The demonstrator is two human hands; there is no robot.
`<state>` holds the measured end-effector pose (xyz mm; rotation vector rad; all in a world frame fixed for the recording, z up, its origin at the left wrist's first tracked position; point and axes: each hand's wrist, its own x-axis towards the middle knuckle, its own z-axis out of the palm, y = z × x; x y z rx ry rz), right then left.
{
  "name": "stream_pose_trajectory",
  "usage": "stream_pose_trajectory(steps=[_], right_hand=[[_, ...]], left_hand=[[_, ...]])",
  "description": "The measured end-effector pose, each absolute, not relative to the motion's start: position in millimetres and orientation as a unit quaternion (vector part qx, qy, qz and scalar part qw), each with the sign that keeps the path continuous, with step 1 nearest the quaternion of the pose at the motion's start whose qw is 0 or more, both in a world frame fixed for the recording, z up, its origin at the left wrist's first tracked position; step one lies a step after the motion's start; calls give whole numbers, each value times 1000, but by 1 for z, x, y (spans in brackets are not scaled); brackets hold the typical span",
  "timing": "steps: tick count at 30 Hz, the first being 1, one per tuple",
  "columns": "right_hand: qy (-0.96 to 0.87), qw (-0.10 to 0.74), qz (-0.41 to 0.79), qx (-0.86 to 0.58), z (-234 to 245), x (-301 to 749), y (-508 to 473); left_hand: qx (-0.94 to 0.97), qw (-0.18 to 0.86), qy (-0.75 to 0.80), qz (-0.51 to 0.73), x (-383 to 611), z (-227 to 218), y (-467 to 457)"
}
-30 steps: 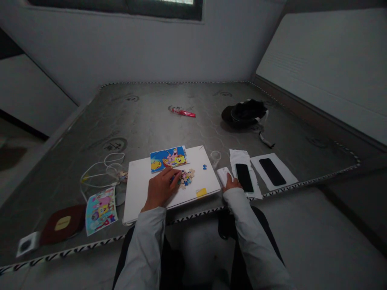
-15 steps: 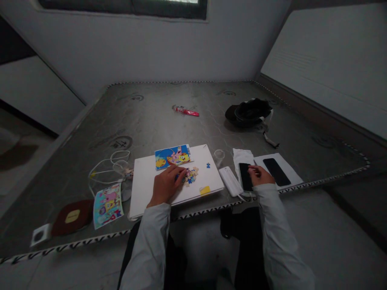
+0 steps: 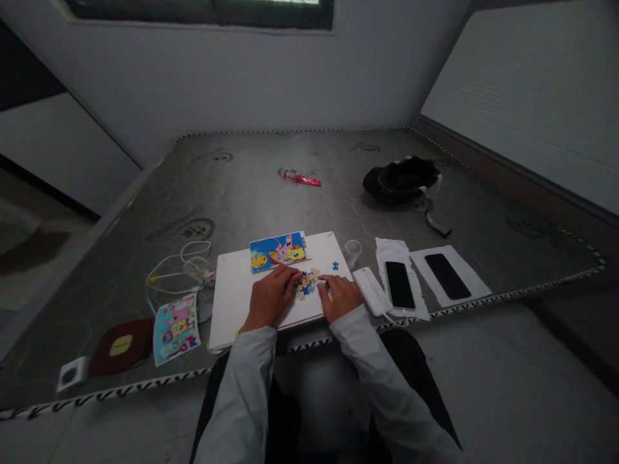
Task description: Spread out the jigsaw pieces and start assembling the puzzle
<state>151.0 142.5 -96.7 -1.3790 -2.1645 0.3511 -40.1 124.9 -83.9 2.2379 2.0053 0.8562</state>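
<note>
A white board (image 3: 232,293) lies on a grey mattress (image 3: 271,193) in front of me. On it sit a colourful cartoon picture card (image 3: 278,251), a small heap of jigsaw pieces (image 3: 306,283) and one loose blue piece (image 3: 335,265). My left hand (image 3: 268,298) rests on the board, fingers stretched to the left side of the heap. My right hand (image 3: 341,296) lies on the board at the heap's right side, fingers extended and touching it. Neither hand visibly holds anything.
Right of the board lie a white power bank (image 3: 371,291), a phone on white cloth (image 3: 399,284) and a second phone on paper (image 3: 447,276). A black cap (image 3: 401,181) and red wrapper (image 3: 302,178) lie farther back. White cable (image 3: 174,267), another cartoon card (image 3: 176,327) and a brown disc (image 3: 118,346) are at left.
My right hand moved left from the phone on the cloth onto the board beside the jigsaw heap. The left hand stayed at the heap.
</note>
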Motion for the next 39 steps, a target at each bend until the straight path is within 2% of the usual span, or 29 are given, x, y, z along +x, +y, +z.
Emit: stream_pose_trajectory(steps=[12,18,21,27,39], right_hand=[[-803,323,112,-488,-106,133,164],[-809,325,167,-460,-100,149,174],[-768,331,182,-518,-93,168,181],[-740,242,210,-592,-91,199,183],[-799,140,175,-558,-99,218,195]], left_hand=[[726,55,627,276,-40,-87,128],[728,75,617,290,-40,-83,127],[718,75,622,303,-41,-82,125],[711,64,640,284,-43,-80,123],[712,64,645,270,-45,-81,123]])
